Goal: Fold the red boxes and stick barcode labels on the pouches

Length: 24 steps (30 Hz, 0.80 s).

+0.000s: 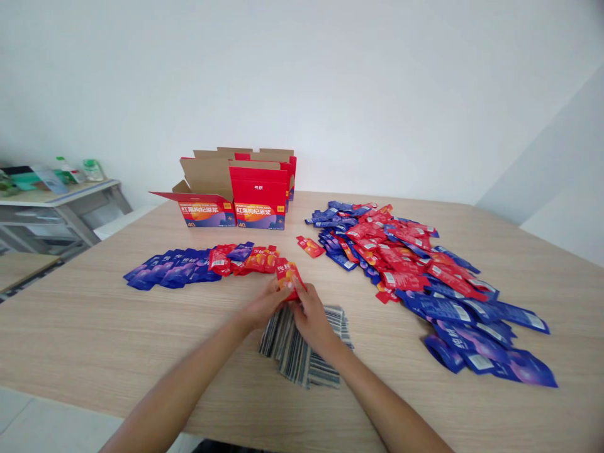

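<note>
Between my left hand [267, 304] and my right hand [309, 313] is a red pouch [285, 274] with an orange print, its spout end pointing away from me. Both sets of fingers are closed around its lower part. Under my wrists a grey striped cloth [296, 353] lies folded on the table. Just beyond my left hand, several red pouches [258, 258] overlap in a row, with a purple pouch [241, 251] on top of them. Blue pouches [175, 267] fan out to the left of that row.
Red and blue cartons [260, 211] stand with raised flaps at the back of the wooden table [226, 352]. A large mixed heap of red and blue pouches [401, 251] spreads along the right. One red pouch [310, 246] lies apart beside it. A side desk [61, 196] stands left.
</note>
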### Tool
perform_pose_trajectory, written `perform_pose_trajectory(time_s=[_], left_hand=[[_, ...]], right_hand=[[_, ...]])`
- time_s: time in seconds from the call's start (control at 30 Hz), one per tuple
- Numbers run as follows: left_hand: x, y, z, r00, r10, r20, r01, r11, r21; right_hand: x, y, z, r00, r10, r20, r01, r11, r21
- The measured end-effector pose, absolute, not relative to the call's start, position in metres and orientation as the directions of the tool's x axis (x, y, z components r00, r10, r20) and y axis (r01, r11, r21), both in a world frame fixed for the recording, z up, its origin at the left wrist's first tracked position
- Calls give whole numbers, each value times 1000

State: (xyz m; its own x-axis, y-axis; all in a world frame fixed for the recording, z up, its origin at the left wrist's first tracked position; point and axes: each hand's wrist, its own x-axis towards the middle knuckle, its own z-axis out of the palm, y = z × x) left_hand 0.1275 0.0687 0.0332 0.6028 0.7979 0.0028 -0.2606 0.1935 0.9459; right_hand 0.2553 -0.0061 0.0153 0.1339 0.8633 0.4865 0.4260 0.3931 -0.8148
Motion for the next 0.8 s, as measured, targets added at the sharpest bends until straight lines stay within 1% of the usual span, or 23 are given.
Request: perform_pose_trajectory(time_s=[0.07, 0.13, 0.23, 0.27, 0.33, 0.4, 0.47, 0.6, 0.7, 0.8], left_hand=[[130, 68, 32, 524, 851, 9, -242, 139, 960], [127, 76, 34, 421, 907, 1, -199, 92, 976], [115, 101, 41, 235, 972, 8, -73, 9, 997], [108, 110, 44, 101, 994, 46, 45, -50, 998], [94, 129, 51, -6, 997, 76, 125, -75, 989], [81, 142, 56, -40, 995, 92, 174, -83, 981], [70, 149, 59, -33, 995, 98, 243, -88, 966], [63, 152, 56, -17, 991, 131, 442, -110, 890], [62, 153, 50, 13, 974, 226, 600, -188, 778], [60, 153, 48, 51, 949, 310, 770, -235, 594]], right_hand=[[252, -8, 10, 37, 867, 497, 490, 417, -765], [253, -6, 7, 28, 873, 486, 555, 391, -734], [273, 5, 8, 130, 860, 493, 677, 286, -678], [286, 10, 9, 171, 850, 498, 722, 236, -650], [316, 17, 14, 263, 826, 498, 811, 91, -578], [349, 21, 18, 388, 787, 480, 859, -120, -498], [379, 20, 20, 491, 752, 439, 849, -302, -433], [421, 13, 22, 599, 691, 405, 801, -509, -316], [439, 6, 24, 735, 591, 334, 676, -682, -279], [449, 0, 29, 786, 566, 249, 617, -745, -253]])
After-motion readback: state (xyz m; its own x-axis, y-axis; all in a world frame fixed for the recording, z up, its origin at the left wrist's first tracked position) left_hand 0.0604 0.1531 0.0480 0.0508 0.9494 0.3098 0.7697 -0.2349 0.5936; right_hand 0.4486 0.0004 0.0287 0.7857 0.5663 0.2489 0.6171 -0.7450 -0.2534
